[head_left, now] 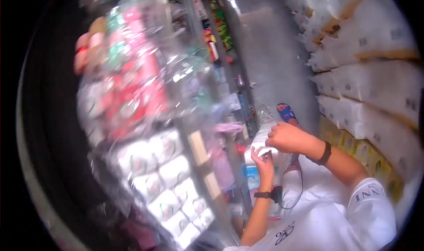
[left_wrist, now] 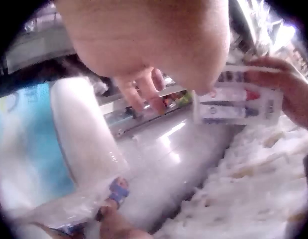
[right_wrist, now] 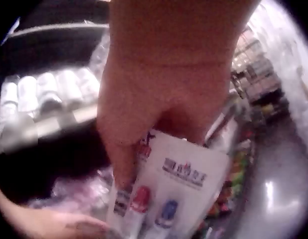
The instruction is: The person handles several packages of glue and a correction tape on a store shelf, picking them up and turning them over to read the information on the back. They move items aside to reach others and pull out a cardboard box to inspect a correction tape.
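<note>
My right hand [head_left: 287,138] pinches a white blister card [right_wrist: 176,191] with a red and a blue capped item on it. Its fingers curl over the card's top edge. The left wrist view shows the same card [left_wrist: 238,97] held from the right by that hand [left_wrist: 288,89]. My left hand [head_left: 263,160] is just below it with its fingers [left_wrist: 144,89] loosely bent and apart from the card. Only its thumb side lies against the card's edge. In the right wrist view the left hand [right_wrist: 49,224] reaches toward the card's bottom corner.
Shop shelves [head_left: 176,131] with wrapped goods and white rolls [head_left: 170,180] fill the left. White sacks [head_left: 375,87] are stacked along the right. A narrow grey floor aisle [head_left: 274,61] runs between. A white and blue wrapped pack [left_wrist: 59,149] stands by my sandalled foot [head_left: 286,112].
</note>
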